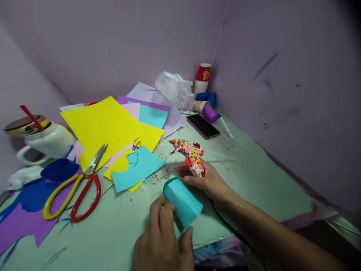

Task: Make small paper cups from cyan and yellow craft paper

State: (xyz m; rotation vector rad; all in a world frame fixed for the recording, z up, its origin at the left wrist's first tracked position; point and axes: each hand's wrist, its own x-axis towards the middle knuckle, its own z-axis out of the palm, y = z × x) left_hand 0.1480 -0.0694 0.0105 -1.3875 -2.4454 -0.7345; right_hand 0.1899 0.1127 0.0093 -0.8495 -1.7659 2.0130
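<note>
My right hand (210, 182) is closed around the handle of a flower-patterned glue gun (194, 152), whose orange nozzle points left. The gun's black cord runs down beneath my forearm. Just in front of that hand, a cup wrapped in turquoise paper (184, 203) lies on its side on the table. Beside the cup's left edge is my left hand (163, 235), its fingers bent and the thumb apart from them. Its fingertips are at the cup's side, and I cannot tell whether they press on it.
Scissors (91, 173) with yellow and red handles lie open at left, near a white mug (50, 141). Yellow sheets (104, 120) and a cut turquoise piece (141, 171) spread over the table (118, 233). Behind are a phone (203, 126), stacked paper cups (201, 84) and a plastic bag (175, 88).
</note>
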